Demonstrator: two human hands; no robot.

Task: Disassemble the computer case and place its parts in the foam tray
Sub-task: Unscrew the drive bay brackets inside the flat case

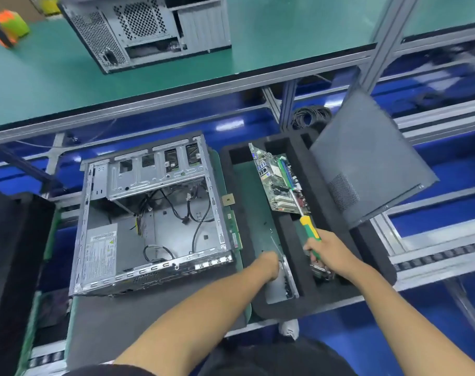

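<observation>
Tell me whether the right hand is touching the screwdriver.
Touching. The head view shows the right hand with its fingers curled round the green and yellow handle of the screwdriver.

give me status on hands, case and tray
Right hand grips screwdriver. Left hand on metal part in foam tray. Motherboard in tray. Case open.
</observation>
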